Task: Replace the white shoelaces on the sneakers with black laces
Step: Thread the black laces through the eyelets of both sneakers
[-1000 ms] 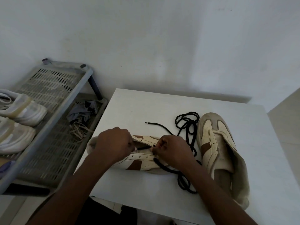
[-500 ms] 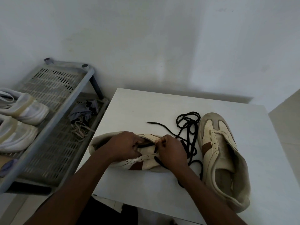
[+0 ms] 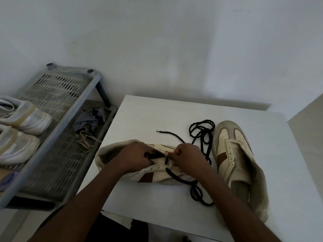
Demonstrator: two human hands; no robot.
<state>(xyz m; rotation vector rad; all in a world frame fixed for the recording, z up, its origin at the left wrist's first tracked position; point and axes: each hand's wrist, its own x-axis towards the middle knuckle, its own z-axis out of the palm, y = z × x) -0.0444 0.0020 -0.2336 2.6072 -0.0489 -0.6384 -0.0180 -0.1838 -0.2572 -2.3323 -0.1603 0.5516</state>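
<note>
Pinching black lace (image 3: pixel 175 176) at eyelets of sneaker (image 3: pixel 158 178) — left hand (image 3: pixel 134 158) | right hand (image 3: pixel 189 158) pinching eyelet edge | second sneaker (image 3: pixel 232 154) alongside on tabletop (image 3: pixel 148 119)

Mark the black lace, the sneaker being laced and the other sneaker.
black lace (image 3: pixel 174 176): head view, strand crossing the sneaker's side.
sneaker being laced (image 3: pixel 148 178): head view, brown side patch.
other sneaker (image 3: pixel 227 135): head view, toe.

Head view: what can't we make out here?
All in the head view:
- Near sneaker eyelets: the left hand and right hand cover most of them, so the threaded count is unknown.
- Black lace working tip: hidden between the fingers.
- White shoes on the rack: cut off by the left edge.
- Pale strands on the lower shelf: too small and dim to identify.
</note>
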